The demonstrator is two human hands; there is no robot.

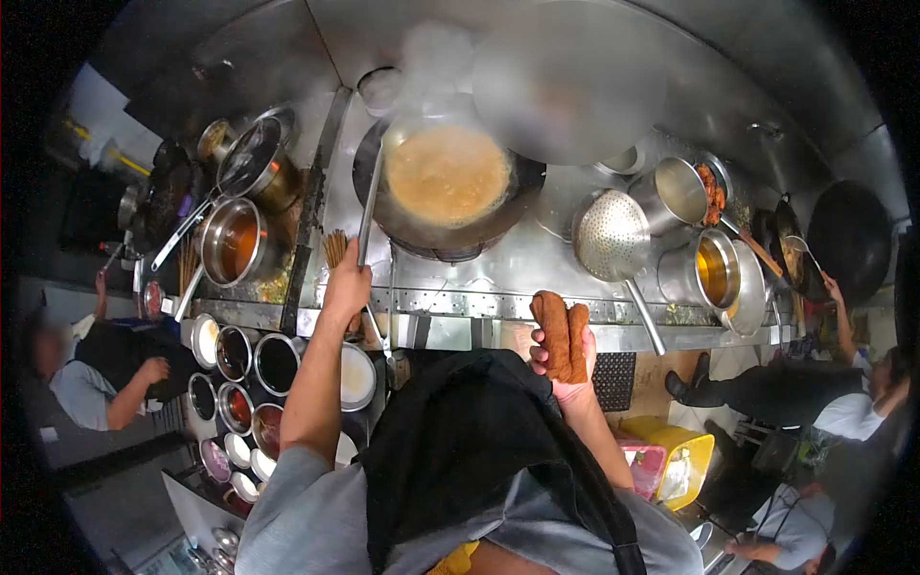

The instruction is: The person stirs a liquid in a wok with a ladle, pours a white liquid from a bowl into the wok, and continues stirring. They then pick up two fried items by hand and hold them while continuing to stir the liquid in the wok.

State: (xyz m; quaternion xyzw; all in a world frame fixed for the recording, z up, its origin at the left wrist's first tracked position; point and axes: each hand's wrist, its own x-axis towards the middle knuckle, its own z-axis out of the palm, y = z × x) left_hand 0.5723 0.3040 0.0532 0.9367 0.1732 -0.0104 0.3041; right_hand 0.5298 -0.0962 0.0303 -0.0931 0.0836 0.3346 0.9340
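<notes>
A large dark wok [517, 196] stands on the stove, with bubbling light-brown liquid [447, 175] in it. My left hand [347, 290] is closed round the handle of a long metal ladle [370, 206], which reaches up to the wok's left side; its bowl is hard to make out in the steam. In my right hand [572, 376] is a folded brown cloth [556, 335], held in front of the stove's edge. A bundle of thin sticks [335, 249] stands just behind my left hand.
A perforated strainer [611, 235] lies on the steel counter [517, 278]. Pots [230, 241] stand left, and more pots [670, 192] right. Several seasoning containers [278, 364] sit lower left. A person [115, 369] is at the left; others [795, 388] are at the right.
</notes>
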